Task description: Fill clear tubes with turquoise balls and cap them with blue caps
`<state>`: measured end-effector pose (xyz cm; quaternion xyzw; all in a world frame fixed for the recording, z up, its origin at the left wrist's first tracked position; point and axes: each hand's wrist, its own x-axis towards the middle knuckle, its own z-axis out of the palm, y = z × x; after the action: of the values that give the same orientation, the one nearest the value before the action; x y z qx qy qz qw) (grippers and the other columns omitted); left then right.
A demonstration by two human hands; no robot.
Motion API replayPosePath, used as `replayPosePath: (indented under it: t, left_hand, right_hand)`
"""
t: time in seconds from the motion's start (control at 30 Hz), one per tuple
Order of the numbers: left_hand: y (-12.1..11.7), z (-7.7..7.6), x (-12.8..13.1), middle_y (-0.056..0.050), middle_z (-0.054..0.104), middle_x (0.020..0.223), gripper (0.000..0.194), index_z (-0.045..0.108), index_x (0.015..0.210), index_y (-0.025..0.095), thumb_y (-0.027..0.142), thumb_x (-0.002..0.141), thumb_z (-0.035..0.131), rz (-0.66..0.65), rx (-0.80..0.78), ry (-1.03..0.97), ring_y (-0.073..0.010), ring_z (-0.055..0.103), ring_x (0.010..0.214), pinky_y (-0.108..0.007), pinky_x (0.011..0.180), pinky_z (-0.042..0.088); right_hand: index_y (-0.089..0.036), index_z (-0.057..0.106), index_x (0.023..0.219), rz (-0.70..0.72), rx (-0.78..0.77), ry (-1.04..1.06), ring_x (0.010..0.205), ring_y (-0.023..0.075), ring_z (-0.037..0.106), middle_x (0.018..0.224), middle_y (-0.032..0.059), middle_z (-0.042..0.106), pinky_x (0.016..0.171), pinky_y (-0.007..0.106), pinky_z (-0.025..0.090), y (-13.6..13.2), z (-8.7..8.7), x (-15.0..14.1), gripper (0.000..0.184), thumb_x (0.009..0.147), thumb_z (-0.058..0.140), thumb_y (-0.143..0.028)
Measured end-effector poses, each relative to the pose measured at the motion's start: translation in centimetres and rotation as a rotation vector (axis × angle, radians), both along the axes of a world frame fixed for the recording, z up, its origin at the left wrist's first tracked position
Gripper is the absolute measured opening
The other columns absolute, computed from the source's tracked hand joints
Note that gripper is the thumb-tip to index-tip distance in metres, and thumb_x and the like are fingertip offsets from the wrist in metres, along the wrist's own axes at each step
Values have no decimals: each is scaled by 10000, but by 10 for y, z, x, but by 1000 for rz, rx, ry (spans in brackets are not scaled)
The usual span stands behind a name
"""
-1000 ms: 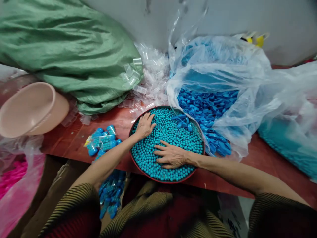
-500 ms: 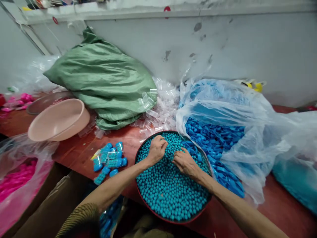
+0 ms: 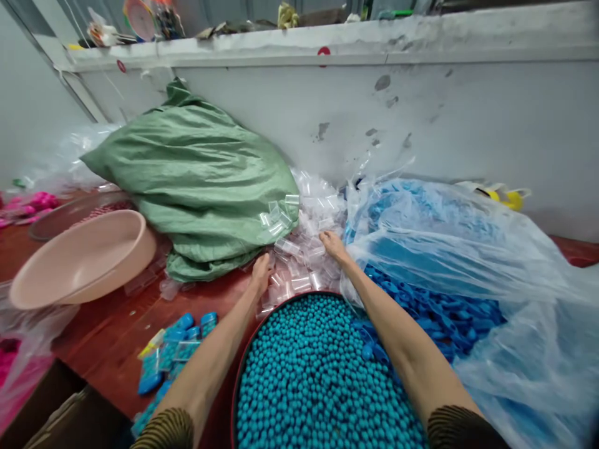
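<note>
My left hand (image 3: 262, 270) is at the left edge of a pile of clear plastic tubes (image 3: 304, 262), with its fingers curled; what they hold, if anything, is hidden. On the right side of the same pile, my right hand (image 3: 332, 243) has its fingers bent together among the tubes, and I cannot make out what is in them. Below both hands stands a round tub (image 3: 238, 374) full of small teal balls (image 3: 318, 362). Left of it lie several tubes filled with teal balls and closed with blue caps (image 3: 178, 340).
A green sack (image 3: 201, 181) slumps behind, some tubes at its mouth. To the right, a clear plastic bag (image 3: 444, 231) spills blue plastic parts (image 3: 435, 312). A pink basin (image 3: 84, 255) tilts at the left, above a cardboard box (image 3: 65, 405). A white ledge (image 3: 262, 53) runs along the wall.
Both hands have left the balls in the tub and reached forward to the clear tubes. They are farther apart. The view has shifted, with the tub lower in it.
</note>
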<state>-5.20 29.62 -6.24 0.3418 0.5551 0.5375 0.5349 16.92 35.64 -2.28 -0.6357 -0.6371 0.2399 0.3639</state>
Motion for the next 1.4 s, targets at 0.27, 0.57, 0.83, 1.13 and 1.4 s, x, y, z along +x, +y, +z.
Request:
replayPosePath:
  t: [0.27, 0.57, 0.83, 1.13, 1.4]
  left_hand:
    - [28, -3, 41, -94, 569, 1260, 535, 485, 1245, 239, 491, 786, 599, -93, -7, -166, -209, 609, 979, -297, 715, 501]
    - [12, 14, 48, -88, 646, 1150, 524, 613, 1136, 179, 558, 777, 577, -248, 130, -157, -220, 614, 959, -351, 836, 495]
    - [-28, 25, 48, -109, 620, 1211, 451, 608, 1167, 152, 448, 834, 538, -233, 394, 319, -244, 566, 1103, -380, 987, 415]
    - [-83, 37, 51, -96, 634, 1039, 390, 608, 1133, 162, 399, 938, 367, -282, 740, 517, -200, 584, 985, -342, 872, 457]
    - [-109, 16, 58, -118, 562, 1060, 378, 546, 1203, 122, 330, 925, 396, -465, 835, 872, -214, 526, 1014, -351, 894, 443]
  right_hand:
    - [-130, 598, 1190, 24, 6, 26, 1253, 254, 457, 1313, 164, 548, 1055, 436, 327, 15, -34, -8, 475, 807, 568, -409]
    - [-193, 673, 1037, 192, -43, 191, 1014, 216, 628, 1073, 55, 697, 929, 386, 466, -9, -22, -6, 340, 798, 564, -409]
    - [-196, 661, 1057, 254, 70, 306, 1025, 233, 614, 1103, 64, 681, 940, 410, 454, -72, -10, -5, 359, 783, 581, -413]
    - [-206, 658, 1022, 235, 167, 297, 964, 210, 633, 1021, 61, 692, 895, 381, 490, -139, -13, 1, 293, 867, 478, -378]
    - [-188, 595, 1155, 416, 325, -129, 1252, 249, 460, 1150, 97, 646, 1041, 466, 376, -175, -28, 21, 313, 872, 469, -235]
